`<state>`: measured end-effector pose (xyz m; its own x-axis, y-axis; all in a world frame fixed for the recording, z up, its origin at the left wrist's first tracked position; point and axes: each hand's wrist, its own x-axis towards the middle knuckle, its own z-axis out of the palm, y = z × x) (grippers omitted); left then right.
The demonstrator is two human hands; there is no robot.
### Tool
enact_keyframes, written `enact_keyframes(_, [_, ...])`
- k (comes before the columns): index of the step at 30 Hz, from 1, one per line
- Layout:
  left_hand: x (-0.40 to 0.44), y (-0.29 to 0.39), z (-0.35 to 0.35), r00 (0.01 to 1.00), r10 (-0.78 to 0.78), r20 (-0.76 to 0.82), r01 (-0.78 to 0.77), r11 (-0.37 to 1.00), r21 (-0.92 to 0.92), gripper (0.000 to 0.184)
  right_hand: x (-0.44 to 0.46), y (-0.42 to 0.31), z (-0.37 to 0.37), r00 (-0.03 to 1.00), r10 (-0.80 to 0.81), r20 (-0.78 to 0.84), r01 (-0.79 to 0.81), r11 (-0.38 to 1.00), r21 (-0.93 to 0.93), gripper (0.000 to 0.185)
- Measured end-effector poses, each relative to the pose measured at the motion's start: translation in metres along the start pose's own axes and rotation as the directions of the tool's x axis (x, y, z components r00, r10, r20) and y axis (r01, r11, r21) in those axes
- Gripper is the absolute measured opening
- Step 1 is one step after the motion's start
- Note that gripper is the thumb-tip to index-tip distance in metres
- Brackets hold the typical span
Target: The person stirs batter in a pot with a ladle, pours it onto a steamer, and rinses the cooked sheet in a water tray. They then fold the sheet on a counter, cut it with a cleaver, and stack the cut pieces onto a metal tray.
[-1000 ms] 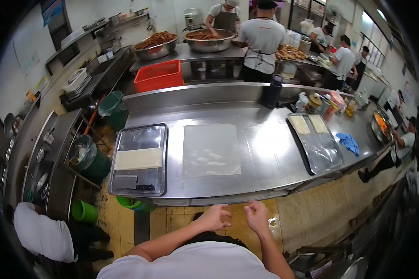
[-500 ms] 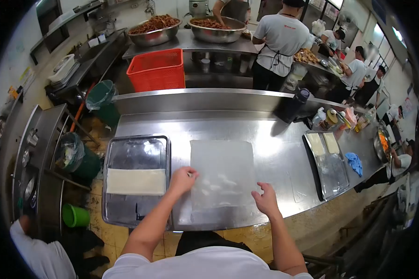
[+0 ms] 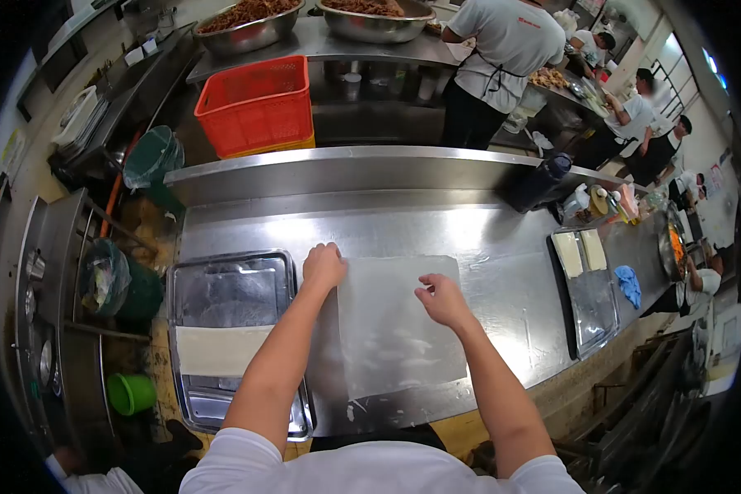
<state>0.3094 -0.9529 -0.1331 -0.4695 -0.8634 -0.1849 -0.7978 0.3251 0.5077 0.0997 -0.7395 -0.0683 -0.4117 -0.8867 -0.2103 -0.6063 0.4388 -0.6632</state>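
A translucent plastic sheet [image 3: 399,329] lies on the steel table, with whitish smears across its lower half. At its upper left corner is my left hand [image 3: 325,265], fingers closed on the edge. My right hand [image 3: 443,300] hovers over the sheet's upper right part, thumb and forefinger apart and nothing between them. To the left, a metal tray [image 3: 235,288] carries a flat pale rectangular slab [image 3: 222,351], which looks like dough. My left forearm passes over the tray's right side.
At right, another tray [image 3: 594,317] holds two pale slabs [image 3: 568,253]; a blue cloth [image 3: 628,286] lies beside it. A dark bottle [image 3: 539,183] and small containers stand along the back ledge. Beyond are a red crate [image 3: 255,107] and several people. Bins stand at left.
My left hand has moved up along the sheet's left edge to its top corner. My right hand has moved up and left over the sheet. The view has shifted slightly.
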Motion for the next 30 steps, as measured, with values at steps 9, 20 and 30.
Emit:
enact_keyframes(9, [0.004, 0.009, -0.001, 0.991, -0.117, 0.058, 0.12, 0.992, -0.046, 0.025, 0.054, -0.009, -0.02, 1.0, -0.024, -0.008, 0.024, 1.0, -0.001, 0.04])
enact_keyframes(20, [0.002, 0.002, 0.021, 1.0, -0.022, -0.003, 0.022, 1.0, -0.022, 0.02, 0.081, -0.012, -0.019, 0.996, -0.078, 0.051, 0.077, 0.997, 0.027, 0.039])
enact_keyframes(30, [0.023, 0.001, 0.03, 0.951, -0.204, 0.232, 0.304, 0.756, -0.58, 0.035, 0.112, -0.012, -0.022, 0.992, -0.089, 0.088, 0.085, 0.995, 0.042, 0.04])
